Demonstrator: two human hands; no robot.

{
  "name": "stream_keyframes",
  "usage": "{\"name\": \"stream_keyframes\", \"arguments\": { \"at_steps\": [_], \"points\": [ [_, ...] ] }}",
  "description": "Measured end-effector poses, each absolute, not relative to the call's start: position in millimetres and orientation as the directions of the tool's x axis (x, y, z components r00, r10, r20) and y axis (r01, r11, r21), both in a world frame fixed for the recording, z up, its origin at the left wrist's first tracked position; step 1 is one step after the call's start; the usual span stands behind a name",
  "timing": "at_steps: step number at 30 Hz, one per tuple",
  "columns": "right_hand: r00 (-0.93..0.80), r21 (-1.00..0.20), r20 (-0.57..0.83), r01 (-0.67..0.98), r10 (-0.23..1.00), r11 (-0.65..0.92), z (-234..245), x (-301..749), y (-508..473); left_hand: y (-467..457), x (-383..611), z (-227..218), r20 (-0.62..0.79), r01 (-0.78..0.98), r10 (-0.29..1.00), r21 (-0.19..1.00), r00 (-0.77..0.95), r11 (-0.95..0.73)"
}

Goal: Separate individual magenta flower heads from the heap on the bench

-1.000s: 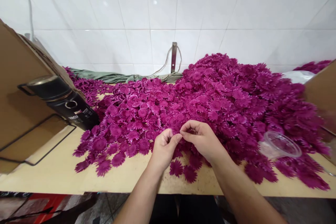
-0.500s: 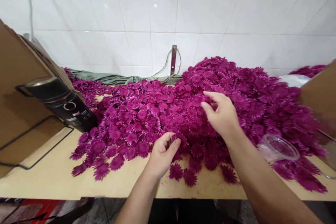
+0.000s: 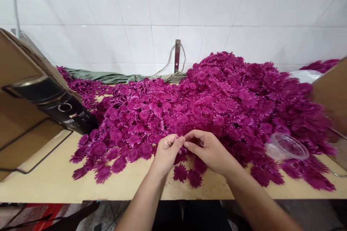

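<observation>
A big heap of magenta fabric flowers covers the back and right of a pale wooden table. My left hand and my right hand meet at the heap's near edge, fingertips pinched together. Both are closed on a small magenta flower piece that is mostly hidden between the fingers. A few loose flowers lie on the table just below the hands.
A black flask lies tilted against a brown cardboard box at the left. A clear plastic cup rests on its side among flowers at the right, near another cardboard piece. Green cloth lies by the tiled wall.
My right hand reached up into the heap half a second ago and has come back down to meet my left hand, pinched together as a second ago.
</observation>
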State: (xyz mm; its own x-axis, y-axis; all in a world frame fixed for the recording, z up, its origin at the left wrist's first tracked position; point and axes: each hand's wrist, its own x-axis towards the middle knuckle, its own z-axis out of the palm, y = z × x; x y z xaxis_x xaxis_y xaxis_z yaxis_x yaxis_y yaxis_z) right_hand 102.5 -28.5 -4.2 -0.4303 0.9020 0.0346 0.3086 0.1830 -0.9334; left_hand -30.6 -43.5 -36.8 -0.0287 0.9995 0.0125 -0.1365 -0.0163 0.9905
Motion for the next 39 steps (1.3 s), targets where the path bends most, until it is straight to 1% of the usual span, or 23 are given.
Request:
{"name": "stream_keyframes", "arguments": {
  "at_steps": [2, 4, 7, 10, 11, 13, 14, 15, 16, 17, 19, 20, 21, 22, 24, 26, 29, 31, 33, 35, 36, 37, 39],
  "points": [
    [-0.457, -0.953, 0.001, 0.268, 0.889, 0.138, -4.9, 101.0, -27.5, -44.3, -31.9, -37.6, 0.007, -0.158, 1.0, 0.987, 0.011, -0.005],
    [-0.42, -0.938, 0.045, 0.295, 0.906, 0.184, -4.7, 97.4, -29.5, -44.2, -31.6, -38.4, 0.022, -0.163, 1.0, 0.986, 0.007, -0.021],
    [-0.288, -0.831, 0.234, 0.436, 0.929, 0.345, -3.3, 89.1, -32.4, -42.2, -27.4, -38.3, 0.069, -0.148, 0.996, 0.986, -0.053, -0.076],
    [-0.215, -0.689, 0.413, 0.561, 0.885, 0.458, -2.1, 90.0, -24.7, -42.2, -26.2, -38.1, 0.098, -0.127, 0.987, 0.985, -0.124, -0.114],
    [-0.167, -0.655, 0.453, 0.604, 0.876, 0.454, -1.5, 95.3, -18.8, -43.5, -28.2, -38.4, 0.101, -0.123, 0.983, 0.985, -0.156, -0.121],
    [0.023, -0.618, 0.524, 0.698, 0.851, 0.362, 0.9, 112.7, -4.4, -47.5, -36.0, -39.3, 0.11, -0.132, 0.967, 0.981, -0.229, -0.143],
    [0.164, -0.631, 0.55, 0.724, 0.819, 0.279, 2.8, 122.8, 2.6, -49.7, -41.0, -39.8, 0.113, -0.142, 0.959, 0.978, -0.259, -0.154],
    [0.277, -0.666, 0.554, 0.713, 0.785, 0.218, 5.1, 132.0, 8.3, -51.7, -45.7, -39.9, 0.114, -0.152, 0.953, 0.975, -0.279, -0.161],
    [0.344, -0.697, 0.56, 0.687, 0.753, 0.204, 7.6, 138.8, 11.9, -53.2, -49.7, -39.6, 0.109, -0.162, 0.953, 0.974, -0.283, -0.159],
    [0.331, -0.718, 0.558, 0.652, 0.761, 0.242, 9.9, 142.5, 13.0, -53.9, -52.2, -38.9, 0.1, -0.171, 0.956, 0.973, -0.277, -0.152],
    [0.215, -0.775, 0.51, 0.534, 0.833, 0.337, 12.3, 139.9, 8.2, -53.0, -52.2, -35.8, 0.081, -0.179, 0.964, 0.975, -0.254, -0.13],
    [0.133, -0.818, 0.46, 0.447, 0.878, 0.361, 11.8, 134.7, 3.4, -51.6, -50.1, -33.9, 0.077, -0.173, 0.967, 0.977, -0.242, -0.121],
    [0.059, -0.869, 0.393, 0.349, 0.918, 0.35, 9.9, 128.4, -2.0, -50.1, -47.2, -31.8, 0.076, -0.159, 0.971, 0.981, -0.229, -0.114],
    [0.0, -0.92, 0.315, 0.247, 0.949, 0.305, 6.8, 122.2, -7.2, -48.5, -44.1, -30.0, 0.075, -0.141, 0.974, 0.984, -0.214, -0.107],
    [-0.079, -0.987, 0.153, 0.046, 0.985, 0.157, -1.3, 113.0, -15.3, -45.9, -39.0, -27.7, 0.065, -0.105, 0.981, 0.991, -0.184, -0.085],
    [-0.135, -0.993, 0.029, -0.119, 0.99, 0.013, -8.7, 110.1, -19.6, -43.9, -37.0, -28.1, 0.051, -0.076, 0.986, 0.995, -0.159, -0.064],
    [-0.202, -0.958, -0.054, -0.265, 0.978, -0.108, -13.2, 112.4, -21.3, -40.8, -37.8, -33.3, 0.067, -0.008, 0.989, 0.998, -0.131, -0.068],
    [-0.215, -0.947, -0.067, -0.295, 0.974, -0.13, -12.8, 113.9, -21.5, -38.6, -38.7, -37.7, 0.124, 0.079, 0.978, 0.991, -0.166, -0.112],
    [-0.196, -0.952, -0.062, -0.283, 0.979, -0.117, -12.4, 113.8, -21.8, -37.6, -38.8, -40.4, 0.227, 0.214, 0.939, 0.961, -0.26, -0.173],
    [-0.166, -0.972, -0.042, -0.221, 0.985, -0.078, -13.4, 112.2, -22.6, -39.0, -37.5, -39.6, 0.355, 0.348, 0.874, 0.907, -0.333, -0.236],
    [-0.156, -0.984, -0.024, -0.171, 0.987, -0.051, -14.3, 111.2, -23.4, -40.7, -36.2, -37.9, 0.398, 0.386, 0.858, 0.884, -0.326, -0.264],
    [-0.15, -0.994, -0.002, -0.111, 0.989, -0.018, -15.2, 110.0, -24.4, -42.8, -34.3, -35.7, 0.411, 0.384, 0.864, 0.877, -0.289, -0.288],
    [-0.138, -0.996, 0.068, 0.048, 0.988, 0.075, -16.4, 107.5, -27.8, -47.2, -29.3, -30.7, 0.336, 0.281, 0.926, 0.918, -0.173, -0.28]
  ]
}}
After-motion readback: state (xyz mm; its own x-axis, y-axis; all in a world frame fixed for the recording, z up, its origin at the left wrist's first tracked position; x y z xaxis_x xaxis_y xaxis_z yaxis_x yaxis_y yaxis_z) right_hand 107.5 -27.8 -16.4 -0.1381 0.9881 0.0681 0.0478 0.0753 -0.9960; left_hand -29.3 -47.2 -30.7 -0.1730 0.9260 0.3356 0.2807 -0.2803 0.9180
